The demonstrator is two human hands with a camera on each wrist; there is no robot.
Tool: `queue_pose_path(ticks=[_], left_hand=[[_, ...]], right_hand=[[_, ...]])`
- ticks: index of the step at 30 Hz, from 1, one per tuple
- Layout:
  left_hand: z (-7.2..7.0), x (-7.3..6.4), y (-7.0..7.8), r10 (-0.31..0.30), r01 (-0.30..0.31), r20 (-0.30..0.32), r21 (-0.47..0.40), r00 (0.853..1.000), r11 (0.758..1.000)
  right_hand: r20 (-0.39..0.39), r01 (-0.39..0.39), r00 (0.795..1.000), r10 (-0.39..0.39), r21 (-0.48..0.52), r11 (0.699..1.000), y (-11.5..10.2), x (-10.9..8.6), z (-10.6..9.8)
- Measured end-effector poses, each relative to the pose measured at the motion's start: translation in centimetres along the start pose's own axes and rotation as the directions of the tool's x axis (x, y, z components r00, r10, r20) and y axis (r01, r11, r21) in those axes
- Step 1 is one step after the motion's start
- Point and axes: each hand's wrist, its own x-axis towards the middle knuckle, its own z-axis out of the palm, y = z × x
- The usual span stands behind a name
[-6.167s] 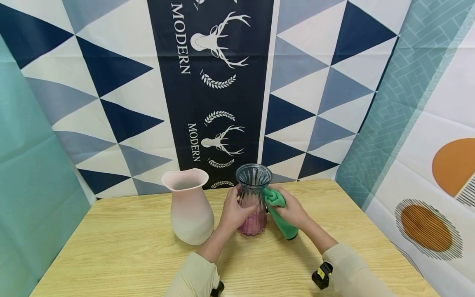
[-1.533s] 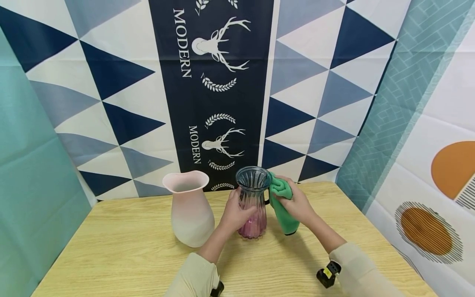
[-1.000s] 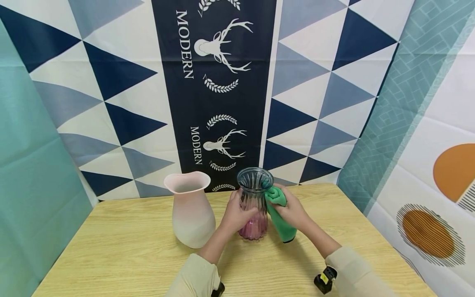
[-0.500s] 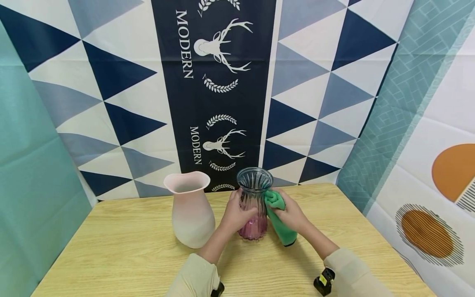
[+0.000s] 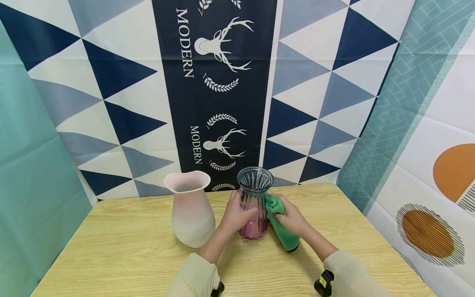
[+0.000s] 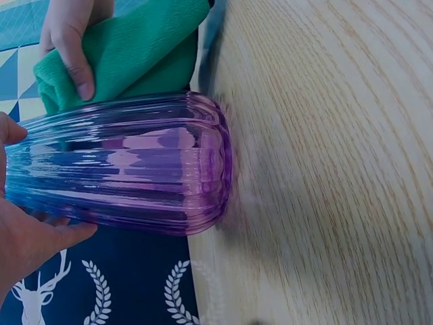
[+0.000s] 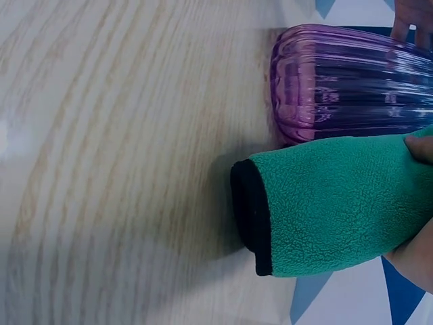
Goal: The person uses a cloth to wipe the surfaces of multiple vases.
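A ribbed glass vase (image 5: 253, 227), smoky blue at the flared rim and pink-purple below, stands upright on the table. My left hand (image 5: 234, 214) grips its left side around the middle, thumb across the front. In my right hand (image 5: 293, 215) is a bunched green cloth (image 5: 286, 238) with a dark edge, held against the vase's right side below the neck. The left wrist view shows the cloth (image 6: 145, 51) lying along the glass of the vase (image 6: 135, 166). In the right wrist view the cloth (image 7: 338, 203) hangs down beside the vase's purple base.
A pink-to-white vase (image 5: 193, 218) with a wavy rim stands just left of my left forearm. The light wood table (image 5: 130, 247) ends at a patterned curtain (image 5: 219, 103) behind, with teal cloth (image 5: 41, 165) on the left.
My right hand rose with the cloth to the vase's rim about 1.5 seconds ago, then slid back down its right side. My left hand keeps its grip; the vase stays in place.
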Motion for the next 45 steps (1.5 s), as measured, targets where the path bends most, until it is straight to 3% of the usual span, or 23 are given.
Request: queue_pose_path(ticks=[6, 11, 19, 25, 29, 38, 45], left_hand=[[-0.1, 0.0, 0.1, 0.008, -0.008, 0.007, 0.0, 1.0, 1.0], [-0.1, -0.1, 0.4, -0.024, 0.024, 0.018, -0.004, 1.0, 1.0], [0.3, -0.2, 0.5, -0.036, 0.034, -0.03, -0.042, 0.999, 0.999], [0.4, -0.3, 0.4, -0.03, 0.028, -0.035, -0.056, 0.999, 0.998], [0.4, -0.3, 0.4, -0.022, 0.02, -0.037, -0.056, 0.999, 0.998], [0.4, -0.1, 0.1, 0.042, -0.045, -0.073, -0.034, 0.996, 0.998], [0.3, 0.0, 0.1, 0.056, -0.058, -0.062, -0.042, 0.997, 0.997]], right_hand=[[0.049, -0.039, 0.998, 0.039, -0.015, 0.999, 0.8, -0.1, 0.2], [0.094, -0.031, 0.995, 0.038, -0.069, 0.997, 1.1, -0.1, 0.2], [0.118, -0.019, 0.992, 0.034, -0.125, 0.992, 1.1, -0.3, 0.1], [0.072, -0.049, 0.996, 0.054, -0.076, 0.996, 0.5, -0.3, -0.4], [0.036, -0.026, 0.999, 0.028, -0.07, 0.997, -0.1, -0.1, -0.8], [-0.101, -0.007, 0.995, 0.002, -0.049, 0.999, -1.8, 0.8, -1.7], [-0.122, 0.007, 0.992, -0.01, -0.03, 1.0, -2.5, 1.0, -1.8]])
